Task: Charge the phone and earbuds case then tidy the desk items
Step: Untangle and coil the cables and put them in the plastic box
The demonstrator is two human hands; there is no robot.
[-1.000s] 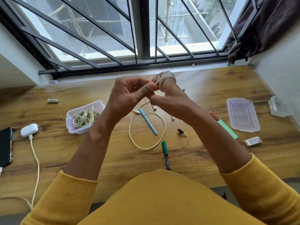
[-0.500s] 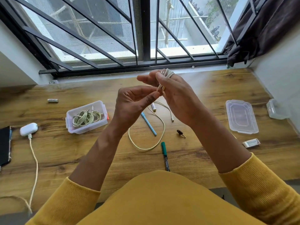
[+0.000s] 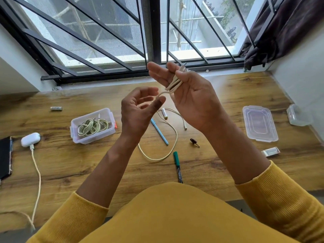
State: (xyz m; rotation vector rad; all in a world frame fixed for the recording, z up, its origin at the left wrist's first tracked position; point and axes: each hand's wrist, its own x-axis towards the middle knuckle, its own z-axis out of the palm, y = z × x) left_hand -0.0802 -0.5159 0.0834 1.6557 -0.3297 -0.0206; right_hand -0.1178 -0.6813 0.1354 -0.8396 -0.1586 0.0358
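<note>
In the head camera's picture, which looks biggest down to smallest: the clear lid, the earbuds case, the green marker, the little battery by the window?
1. clear lid
2. green marker, long but thin
3. earbuds case
4. battery

The battery lies farthest away, so it may look smaller than it is.

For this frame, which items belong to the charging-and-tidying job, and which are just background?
Job:
- cream cable, wound round the right hand, fed by the left hand
- clear box holding coiled cables
- box lid
- earbuds case, plugged in
- phone
- blue pen, green marker, batteries

Background:
- window grille
- dark curtain
</note>
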